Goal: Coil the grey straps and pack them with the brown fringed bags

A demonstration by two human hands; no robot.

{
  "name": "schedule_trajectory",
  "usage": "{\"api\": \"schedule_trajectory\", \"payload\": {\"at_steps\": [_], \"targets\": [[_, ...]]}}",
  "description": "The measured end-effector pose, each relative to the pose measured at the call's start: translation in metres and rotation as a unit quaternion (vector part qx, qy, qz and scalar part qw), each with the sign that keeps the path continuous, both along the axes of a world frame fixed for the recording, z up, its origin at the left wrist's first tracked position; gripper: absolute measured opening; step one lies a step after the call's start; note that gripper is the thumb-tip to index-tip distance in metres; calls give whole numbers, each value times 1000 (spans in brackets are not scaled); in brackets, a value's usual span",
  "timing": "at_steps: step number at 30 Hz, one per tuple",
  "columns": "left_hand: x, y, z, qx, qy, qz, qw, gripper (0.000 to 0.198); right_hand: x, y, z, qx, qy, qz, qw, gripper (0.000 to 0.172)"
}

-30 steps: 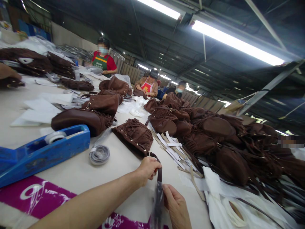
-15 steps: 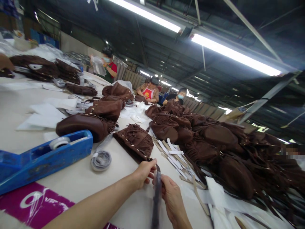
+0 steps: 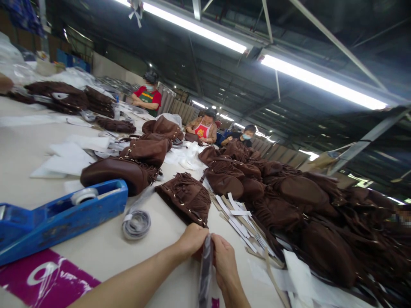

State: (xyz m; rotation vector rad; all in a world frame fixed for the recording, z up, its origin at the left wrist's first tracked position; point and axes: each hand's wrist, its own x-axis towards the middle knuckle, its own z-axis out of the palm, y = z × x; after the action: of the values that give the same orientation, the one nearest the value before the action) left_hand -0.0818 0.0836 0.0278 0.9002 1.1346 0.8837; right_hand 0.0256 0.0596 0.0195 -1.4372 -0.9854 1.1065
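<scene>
Between my hands runs a dark bag strap [image 3: 204, 273] in a clear plastic sleeve, hanging down toward the bottom edge of the view. My left hand [image 3: 193, 240] pinches the strap's upper end, and my right hand [image 3: 223, 256] grips the same end from the right, its fingertips close to the left ones. Just beyond them a brown fringed bag [image 3: 185, 196] with small metal eyelets lies flat on the table [image 3: 105, 256], near the strap's end; whether they join is hidden by my fingers. A rolled strap in plastic [image 3: 137, 224] lies left of my hands.
A blue tape dispenser [image 3: 64, 218] stands at left, above a purple printed sheet [image 3: 45, 278]. Brown bags [image 3: 105, 173] sit behind it. Paper strips [image 3: 237, 218] lie right of the fringed bag, beside a large bag pile [image 3: 295, 201]. Several people work farther back.
My hands have come together at the strap's top end, the right one moving up and left. A person at the back has lowered a clear plastic bag. The view has shifted slightly.
</scene>
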Motion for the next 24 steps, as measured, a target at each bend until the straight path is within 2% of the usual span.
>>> {"api": "schedule_trajectory", "payload": {"at_steps": [2,4,6,7,11,15,19,24], "targets": [[-8,4,2,-20,15,-45,999,44,-2,7,1,0,-7,6,1000,29],[-16,6,4,-33,42,-135,989,46,0,11,0,3,-18,16,1000,28],[-19,4,3,-32,61,-216,974,32,3,15,-2,15,-33,23,999,29],[-18,2,2,-25,54,-229,972,23,6,17,-4,23,-42,25,999,30],[-6,-2,-9,-23,-37,-196,980,5,14,27,-3,21,-68,22,997,34],[-4,9,-20,-55,-65,-203,975,7,15,44,13,-20,-79,28,996,46],[-20,21,-23,-70,-63,-234,968,9,7,63,27,-80,-65,83,991,44],[-31,20,-21,-93,-85,-203,971,16,-5,72,24,-112,-17,116,987,51]]}}
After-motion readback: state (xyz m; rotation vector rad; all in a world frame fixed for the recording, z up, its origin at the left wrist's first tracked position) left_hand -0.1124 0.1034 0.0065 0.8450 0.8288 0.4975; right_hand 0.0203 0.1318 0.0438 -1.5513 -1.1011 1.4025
